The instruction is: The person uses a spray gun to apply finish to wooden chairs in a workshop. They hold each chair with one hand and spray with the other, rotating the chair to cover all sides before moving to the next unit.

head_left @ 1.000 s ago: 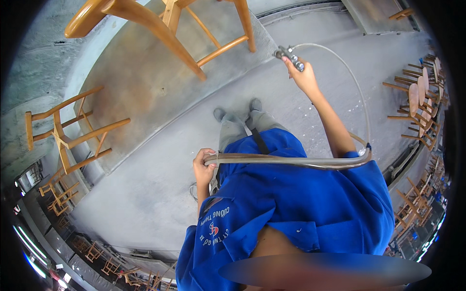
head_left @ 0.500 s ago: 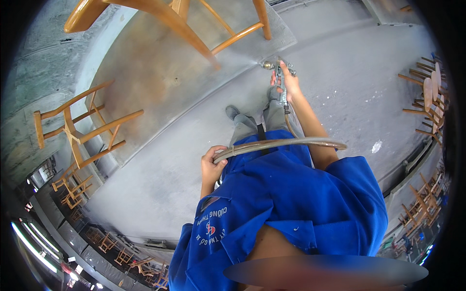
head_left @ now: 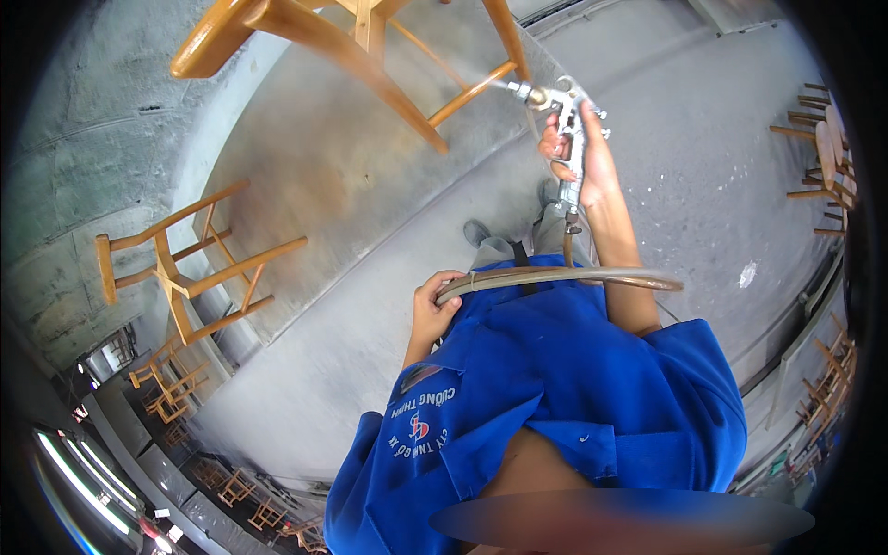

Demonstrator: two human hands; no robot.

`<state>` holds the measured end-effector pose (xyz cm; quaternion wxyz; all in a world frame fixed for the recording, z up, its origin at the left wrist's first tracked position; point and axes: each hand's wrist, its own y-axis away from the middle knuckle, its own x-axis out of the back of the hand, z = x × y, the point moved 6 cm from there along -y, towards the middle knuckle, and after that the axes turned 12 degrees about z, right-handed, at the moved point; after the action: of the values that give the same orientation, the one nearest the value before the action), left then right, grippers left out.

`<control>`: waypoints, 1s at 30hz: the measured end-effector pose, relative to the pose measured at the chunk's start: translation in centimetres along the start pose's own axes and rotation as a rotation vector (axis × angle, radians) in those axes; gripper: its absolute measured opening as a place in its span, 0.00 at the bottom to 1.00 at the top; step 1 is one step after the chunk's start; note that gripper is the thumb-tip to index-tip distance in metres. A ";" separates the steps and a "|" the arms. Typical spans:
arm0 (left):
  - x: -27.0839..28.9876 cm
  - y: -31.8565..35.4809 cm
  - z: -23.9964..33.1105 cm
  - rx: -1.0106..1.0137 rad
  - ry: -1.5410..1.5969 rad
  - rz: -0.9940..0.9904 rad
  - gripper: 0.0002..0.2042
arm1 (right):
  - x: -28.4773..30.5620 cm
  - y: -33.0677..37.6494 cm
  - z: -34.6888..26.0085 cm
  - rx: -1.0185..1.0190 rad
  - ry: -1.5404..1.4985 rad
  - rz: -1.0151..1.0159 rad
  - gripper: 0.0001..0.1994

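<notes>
My right hand (head_left: pixel 599 171) is wrapped round the handle of a metal spray gun (head_left: pixel 576 148). From its nozzle a pale mist blows left onto the legs and rail of a glossy orange-brown wooden chair (head_left: pixel 393 92) at the top. The gun is close to this chair but apart from it. A hose drops from the handle's base. At my waist, my left hand (head_left: pixel 429 310) grips a loop of grey-brown hose (head_left: pixel 564 275) lying across my front. The upper end of the chair is cut off by the picture's edge.
Another wooden chair frame (head_left: pixel 180 268) stands at the left, with more chairs (head_left: pixel 171 388) behind it. Several wooden chairs (head_left: pixel 823 157) are grouped at the far right. A curved grey wall (head_left: pixel 102 166) rises at the left, and a raised edge (head_left: pixel 370 236) crosses the concrete floor.
My right hand has raised the spray gun up and to the right, closer to the upper chair's rail. The whole view has shifted slightly; the left hand keeps its hold on the hose.
</notes>
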<state>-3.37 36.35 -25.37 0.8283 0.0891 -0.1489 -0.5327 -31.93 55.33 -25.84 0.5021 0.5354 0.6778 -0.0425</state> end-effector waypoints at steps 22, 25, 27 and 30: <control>5.7 -8.7 -0.1 -0.233 -0.240 -0.017 0.26 | -1.6 9.0 -6.7 0.691 0.581 0.534 0.21; 9.0 -14.2 8.4 -0.487 -0.326 0.293 0.27 | 0.1 11.5 -3.5 0.643 0.605 0.565 0.21; 11.2 -18.5 15.7 -0.733 -0.010 0.465 0.26 | 0.7 12.2 -0.7 0.579 0.619 0.577 0.21; 12.8 -23.4 24.2 -1.027 0.240 0.625 0.25 | 1.3 13.2 3.3 0.444 0.651 0.631 0.21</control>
<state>-26.67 15.21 -7.81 0.8933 -0.3101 0.2022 -0.2547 -19.65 59.87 -22.11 0.1269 0.7936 0.5791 0.1371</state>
